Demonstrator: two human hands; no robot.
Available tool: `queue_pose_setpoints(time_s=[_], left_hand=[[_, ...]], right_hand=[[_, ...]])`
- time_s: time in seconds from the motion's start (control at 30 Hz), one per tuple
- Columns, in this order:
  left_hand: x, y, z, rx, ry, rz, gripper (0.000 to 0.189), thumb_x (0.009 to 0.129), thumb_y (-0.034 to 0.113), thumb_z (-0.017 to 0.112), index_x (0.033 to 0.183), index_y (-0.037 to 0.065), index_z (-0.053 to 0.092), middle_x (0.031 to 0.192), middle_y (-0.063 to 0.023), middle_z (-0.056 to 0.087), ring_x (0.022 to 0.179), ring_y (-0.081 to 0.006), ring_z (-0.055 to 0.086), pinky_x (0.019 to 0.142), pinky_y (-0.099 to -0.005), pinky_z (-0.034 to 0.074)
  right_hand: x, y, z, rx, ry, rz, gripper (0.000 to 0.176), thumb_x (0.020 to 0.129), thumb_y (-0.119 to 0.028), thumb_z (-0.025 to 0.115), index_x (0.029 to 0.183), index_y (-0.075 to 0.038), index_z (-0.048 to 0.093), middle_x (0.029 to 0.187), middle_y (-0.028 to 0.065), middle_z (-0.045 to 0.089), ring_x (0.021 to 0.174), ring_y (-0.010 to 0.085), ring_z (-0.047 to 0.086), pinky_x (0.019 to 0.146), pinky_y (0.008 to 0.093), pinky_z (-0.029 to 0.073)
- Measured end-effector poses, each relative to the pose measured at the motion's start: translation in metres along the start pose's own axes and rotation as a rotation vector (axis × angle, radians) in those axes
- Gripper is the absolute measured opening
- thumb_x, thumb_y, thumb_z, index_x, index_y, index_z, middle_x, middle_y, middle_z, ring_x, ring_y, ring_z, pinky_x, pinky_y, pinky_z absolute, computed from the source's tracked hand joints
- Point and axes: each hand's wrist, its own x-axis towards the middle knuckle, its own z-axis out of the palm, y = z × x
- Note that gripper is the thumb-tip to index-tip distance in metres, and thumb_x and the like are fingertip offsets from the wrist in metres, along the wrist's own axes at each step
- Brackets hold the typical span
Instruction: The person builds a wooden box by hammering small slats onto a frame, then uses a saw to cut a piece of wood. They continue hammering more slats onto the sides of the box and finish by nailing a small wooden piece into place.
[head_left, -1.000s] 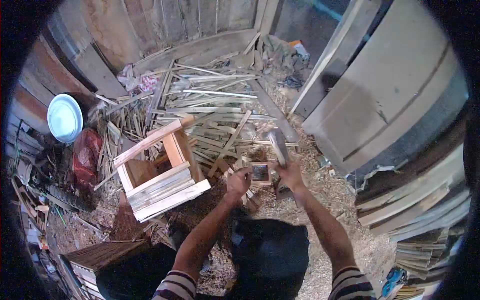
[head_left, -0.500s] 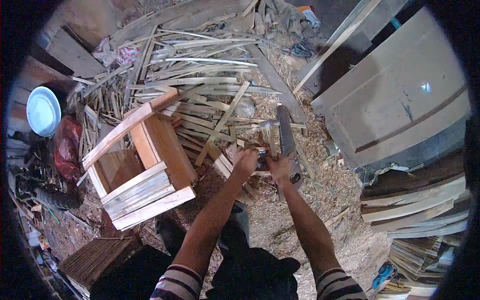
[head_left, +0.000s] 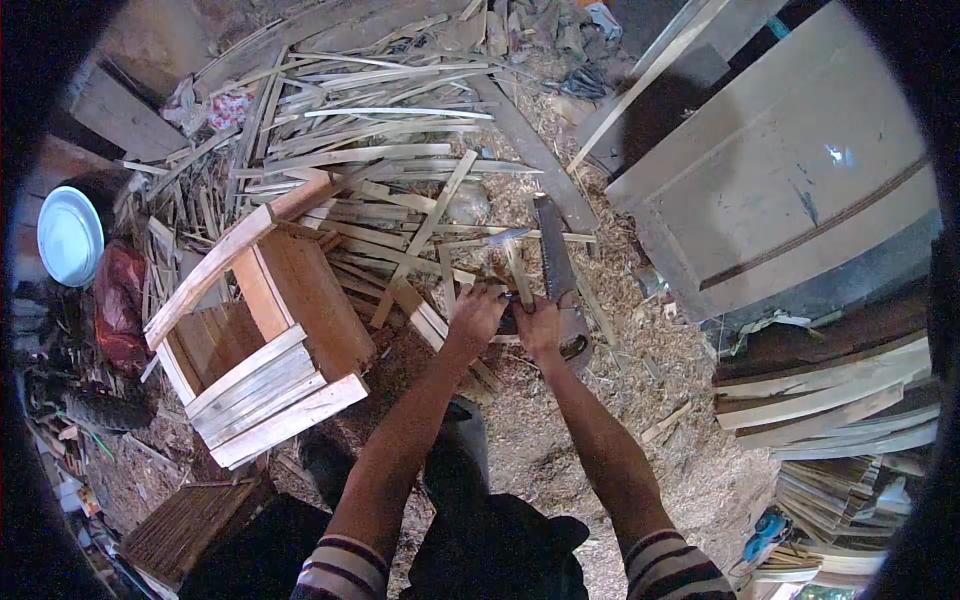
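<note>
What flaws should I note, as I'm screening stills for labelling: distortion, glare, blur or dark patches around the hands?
Head view: strong fisheye bends the boards, and a black vignette rings the frame. A glare spot sits on the grey panel. The left hand, right hand and hammer are evenly lit and fairly sharp; the dark clothing at the bottom loses detail.

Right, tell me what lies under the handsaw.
Under the handsaw blade lie thin wood strips and sawdust on the ground. The right hand sits over the handle end, so whatever is beneath that part is hidden.
</note>
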Motion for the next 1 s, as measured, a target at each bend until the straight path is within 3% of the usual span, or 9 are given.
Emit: queue_pose_setpoints(time_s=[0.23,0.33,0.43,0.53,0.67,0.73,0.83,0.93,1.0], left_hand=[[0.011,-0.006,-0.001,0.079,0.045,0.181,0.021,0.082,0.016,0.053,0.096,0.007,0.065,0.106,-0.0093,0.06,0.106,-0.027,0.055,0.094,-0.0426,0.04],[0.008,-0.002,-0.01,0.02,-0.163,0.081,0.021,0.08,0.015,0.054,0.096,0.006,0.064,0.103,-0.0101,0.061,0.104,-0.0272,0.055,0.094,-0.0432,0.04],[-0.003,-0.008,-0.009,-0.061,0.073,0.089,0.022,0.075,0.02,0.063,0.093,0.008,0.067,0.098,-0.0085,0.06,0.102,-0.026,0.056,0.087,-0.0419,0.044],[-0.001,-0.009,-0.03,-0.156,-0.167,0.011,0.019,0.069,0.022,0.067,0.083,0.01,0.068,0.092,-0.007,0.059,0.099,-0.0256,0.056,0.087,-0.0429,0.044],[-0.001,-0.009,-0.034,-0.09,-0.197,0.058,0.017,0.068,0.022,0.068,0.079,0.009,0.066,0.092,-0.0071,0.059,0.1,-0.0256,0.056,0.089,-0.0444,0.044],[-0.005,-0.009,-0.027,-0.048,-0.012,0.171,0.014,0.069,0.021,0.067,0.076,0.008,0.064,0.089,-0.008,0.058,0.098,-0.0258,0.056,0.087,-0.0429,0.045],[0.001,-0.013,-0.019,-0.136,-0.225,0.058,0.016,0.073,0.023,0.066,0.079,0.007,0.064,0.091,-0.0108,0.059,0.097,-0.0282,0.057,0.086,-0.0405,0.047],[-0.007,-0.016,-0.011,-0.233,0.004,0.043,0.02,0.079,0.026,0.064,0.082,0.005,0.064,0.094,-0.0138,0.06,0.096,-0.0318,0.057,0.083,-0.0406,0.048],[-0.005,-0.016,-0.019,-0.308,-0.131,-0.054,0.023,0.08,0.028,0.063,0.085,0.005,0.064,0.096,-0.0151,0.06,0.095,-0.0332,0.057,0.083,-0.0415,0.048]], right_hand=[[0.002,0.014,0.01,0.306,-0.004,0.039,0.026,0.079,-0.021,0.067,0.088,0.003,0.068,0.069,0.0143,0.067,0.065,0.0195,0.065,0.058,0.0362,0.048],[0.001,0.014,0.006,0.326,-0.096,0.101,0.026,0.081,-0.019,0.066,0.09,0.005,0.067,0.07,0.0135,0.067,0.065,0.0158,0.063,0.058,0.0339,0.048],[0.005,0.029,0.026,0.452,-0.063,0.065,0.022,0.082,-0.014,0.064,0.093,0.005,0.066,0.076,0.0125,0.068,0.068,0.0131,0.062,0.06,0.0318,0.048],[-0.002,0.006,-0.001,0.365,-0.132,0.074,0.018,0.083,-0.008,0.061,0.095,0.004,0.066,0.08,0.0103,0.068,0.071,0.0125,0.062,0.063,0.0307,0.049],[0.009,0.07,0.061,0.572,0.013,-0.022,0.022,0.081,-0.02,0.061,0.093,-0.002,0.067,0.067,0.0157,0.064,0.058,0.0245,0.06,0.056,0.0372,0.046],[-0.003,0.016,0.012,0.443,-0.031,0.014,0.022,0.083,-0.02,0.06,0.095,-0.003,0.067,0.069,0.0156,0.065,0.057,0.0224,0.06,0.056,0.0364,0.046],[-0.007,0.0,-0.006,0.414,-0.069,-0.017,0.025,0.083,-0.021,0.061,0.098,-0.003,0.067,0.07,0.0168,0.065,0.058,0.0231,0.06,0.057,0.0374,0.046],[-0.007,-0.004,-0.017,0.273,-0.166,0.008,0.026,0.082,-0.021,0.062,0.101,-0.004,0.067,0.074,0.0182,0.066,0.061,0.0295,0.063,0.06,0.0401,0.048],[-0.008,-0.001,-0.014,0.233,-0.105,-0.062,0.026,0.081,-0.023,0.064,0.096,-0.002,0.067,0.068,0.0161,0.064,0.057,0.0256,0.061,0.056,0.0388,0.046]])
